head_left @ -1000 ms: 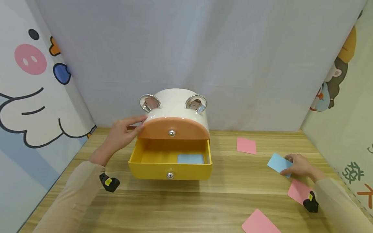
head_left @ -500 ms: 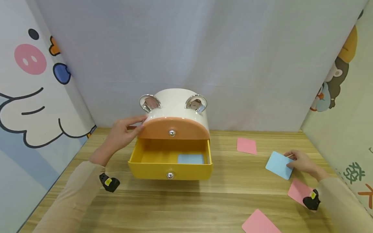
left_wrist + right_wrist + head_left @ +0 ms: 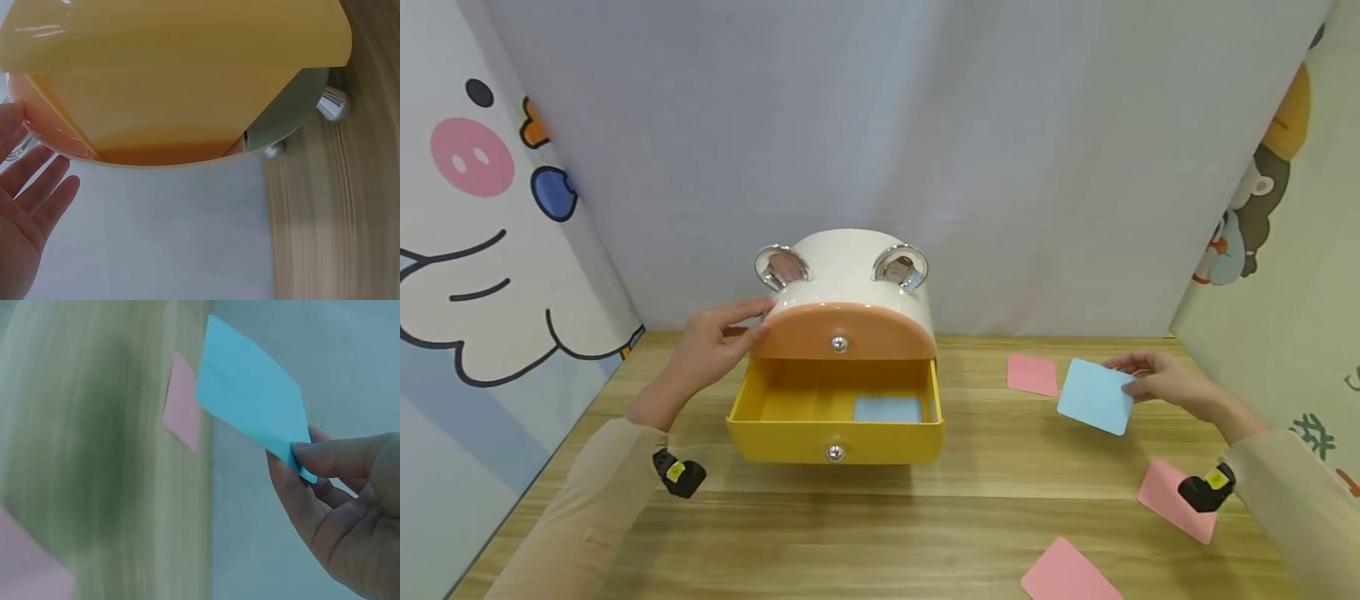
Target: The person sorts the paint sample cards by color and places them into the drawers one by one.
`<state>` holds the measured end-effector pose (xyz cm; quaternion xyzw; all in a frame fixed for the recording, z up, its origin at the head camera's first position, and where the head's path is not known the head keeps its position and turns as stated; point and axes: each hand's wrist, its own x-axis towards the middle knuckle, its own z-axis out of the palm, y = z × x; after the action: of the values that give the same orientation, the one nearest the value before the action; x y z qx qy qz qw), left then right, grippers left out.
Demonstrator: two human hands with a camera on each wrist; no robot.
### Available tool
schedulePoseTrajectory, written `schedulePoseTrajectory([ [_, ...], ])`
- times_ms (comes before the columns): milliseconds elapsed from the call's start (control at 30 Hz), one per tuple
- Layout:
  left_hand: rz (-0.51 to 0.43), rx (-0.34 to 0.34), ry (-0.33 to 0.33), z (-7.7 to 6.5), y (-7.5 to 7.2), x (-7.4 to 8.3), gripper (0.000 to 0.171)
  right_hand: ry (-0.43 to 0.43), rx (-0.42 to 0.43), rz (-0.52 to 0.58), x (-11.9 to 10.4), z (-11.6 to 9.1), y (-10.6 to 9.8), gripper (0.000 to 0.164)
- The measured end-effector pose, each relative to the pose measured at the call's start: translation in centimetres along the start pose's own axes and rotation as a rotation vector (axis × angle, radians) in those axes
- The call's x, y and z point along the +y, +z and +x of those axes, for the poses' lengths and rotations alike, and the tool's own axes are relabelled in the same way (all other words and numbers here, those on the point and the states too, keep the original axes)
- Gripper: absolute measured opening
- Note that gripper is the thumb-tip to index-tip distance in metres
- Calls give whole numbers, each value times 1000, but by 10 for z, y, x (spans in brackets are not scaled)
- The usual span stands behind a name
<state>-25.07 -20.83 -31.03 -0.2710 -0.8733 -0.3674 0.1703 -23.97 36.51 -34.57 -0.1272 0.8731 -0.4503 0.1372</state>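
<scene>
In the head view, a white storage box (image 3: 846, 258) with silver ears stands on the wooden table. Its peach upper drawer (image 3: 880, 329) is closed, and its yellow lower drawer (image 3: 775, 442) is pulled out. A light blue card (image 3: 887, 409) lies inside the yellow drawer at its right. My left hand (image 3: 707, 346) rests against the box's left side, fingers extended, thumb near the peach front. Between thumb and fingers, my right hand (image 3: 1176, 387) pinches a blue card (image 3: 253, 387) by one corner, tilted above the table.
Pink cards lie on the table: one pink card (image 3: 1032, 375) right of the box, another pink card (image 3: 1172, 500) below my right wrist, and a third pink card (image 3: 1070, 575) near the front. A pale curtain (image 3: 1037, 167) hangs behind; printed panels flank both sides.
My right hand has lifted the blue card off the table and moved it up and left, away from the nearby pink card. My left hand stays at the box.
</scene>
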Motion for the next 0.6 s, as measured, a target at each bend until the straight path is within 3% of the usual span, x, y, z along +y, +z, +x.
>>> schedulePoseTrajectory([
  [267,-4,7,10,0,2,0,33,-104,-24,10,-82,15,19,41],
  [433,-18,14,0,-1,0,1,33,-137,-81,26,-133,28,42,41],
  [600,-23,20,2,-1,0,3,32,-194,-136,57,-167,42,69,37],
])
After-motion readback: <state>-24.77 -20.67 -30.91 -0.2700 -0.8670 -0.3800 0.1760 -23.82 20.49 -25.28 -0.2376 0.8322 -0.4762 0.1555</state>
